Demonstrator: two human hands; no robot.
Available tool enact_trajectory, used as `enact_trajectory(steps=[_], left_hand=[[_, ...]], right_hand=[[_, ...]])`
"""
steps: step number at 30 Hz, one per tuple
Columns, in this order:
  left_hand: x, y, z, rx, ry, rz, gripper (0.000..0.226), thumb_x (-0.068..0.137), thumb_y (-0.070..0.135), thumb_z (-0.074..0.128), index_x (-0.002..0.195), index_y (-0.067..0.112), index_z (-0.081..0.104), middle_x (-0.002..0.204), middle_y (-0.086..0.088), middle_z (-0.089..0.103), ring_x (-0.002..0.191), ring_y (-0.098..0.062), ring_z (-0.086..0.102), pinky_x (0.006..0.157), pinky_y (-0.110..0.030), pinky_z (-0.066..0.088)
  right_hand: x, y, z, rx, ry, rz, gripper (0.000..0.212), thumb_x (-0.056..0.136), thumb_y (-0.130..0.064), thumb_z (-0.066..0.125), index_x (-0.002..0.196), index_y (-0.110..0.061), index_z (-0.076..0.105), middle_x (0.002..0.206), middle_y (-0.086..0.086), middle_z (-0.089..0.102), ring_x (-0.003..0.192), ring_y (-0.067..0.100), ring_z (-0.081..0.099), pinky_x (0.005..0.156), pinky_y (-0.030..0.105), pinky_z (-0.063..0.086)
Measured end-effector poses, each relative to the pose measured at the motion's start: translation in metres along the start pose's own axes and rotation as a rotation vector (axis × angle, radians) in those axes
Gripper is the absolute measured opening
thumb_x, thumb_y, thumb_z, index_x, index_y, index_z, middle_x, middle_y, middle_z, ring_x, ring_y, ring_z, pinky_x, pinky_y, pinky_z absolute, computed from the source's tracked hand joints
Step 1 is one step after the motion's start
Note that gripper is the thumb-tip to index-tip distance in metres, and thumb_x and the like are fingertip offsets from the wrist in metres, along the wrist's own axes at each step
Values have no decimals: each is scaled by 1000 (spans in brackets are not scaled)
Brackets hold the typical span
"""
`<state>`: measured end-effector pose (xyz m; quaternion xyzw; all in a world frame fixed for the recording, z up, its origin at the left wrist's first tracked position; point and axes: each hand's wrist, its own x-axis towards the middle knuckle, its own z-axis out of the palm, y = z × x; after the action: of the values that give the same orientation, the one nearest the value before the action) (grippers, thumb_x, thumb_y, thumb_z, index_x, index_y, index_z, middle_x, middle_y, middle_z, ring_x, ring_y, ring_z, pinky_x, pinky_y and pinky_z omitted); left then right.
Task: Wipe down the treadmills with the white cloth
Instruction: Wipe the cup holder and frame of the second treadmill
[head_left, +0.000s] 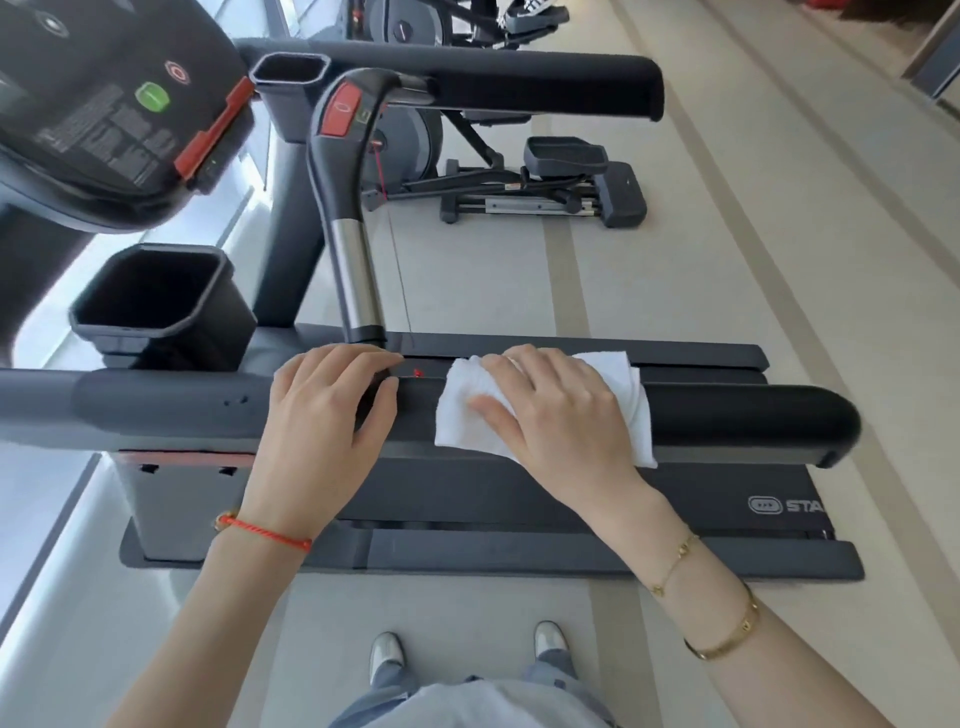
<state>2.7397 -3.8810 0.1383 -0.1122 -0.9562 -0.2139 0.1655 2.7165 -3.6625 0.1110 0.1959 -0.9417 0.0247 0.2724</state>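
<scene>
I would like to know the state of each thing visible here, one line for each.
white cloth: folded, draped over the near handrail
right hand: flat on the cloth, pressing
left hand: resting on the near handrail, fingers over the top
near cup holder: empty
treadmill belt: no one on it

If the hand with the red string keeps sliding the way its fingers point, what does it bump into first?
Probably the white cloth. The left hand lies on the handrail with fingers pointing along it toward the cloth under the right hand, only bare rail between.
</scene>
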Motion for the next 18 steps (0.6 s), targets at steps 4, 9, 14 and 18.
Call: enact_trajectory(steps=[4,9,14,18], left_hand=[[-6,-54,-26,8,34,-20,28,95,23,49,116,15,65,114,1,66,112,-23,56,104,-40,34],[-14,-112,-54,25,24,-77,29,95,23,47,114,13,67,110,-2,68,109,-28,60,103,-47,39],[-19,-149,-69,10,-14,-93,29,96,22,45,113,13,67,109,-3,69,103,-29,60,100,-51,40],[-22,-168,-75,-33,-11,-91,30,97,19,43,112,10,68,107,-5,69,99,-31,60,95,-53,42]], right_hand=[[22,-54,8,24,-30,-24,44,104,-48,31,119,-22,63,102,-3,64,88,21,59,78,34,49],[54,-124,18,46,-52,-67,43,103,-48,34,123,-20,60,109,0,63,95,22,60,84,36,49],[79,-180,28,109,-97,-112,45,102,-48,34,127,-18,57,115,3,62,100,25,59,88,38,48],[91,-211,31,124,-112,-95,46,101,-48,32,127,-18,57,114,3,62,97,25,59,85,39,48]])
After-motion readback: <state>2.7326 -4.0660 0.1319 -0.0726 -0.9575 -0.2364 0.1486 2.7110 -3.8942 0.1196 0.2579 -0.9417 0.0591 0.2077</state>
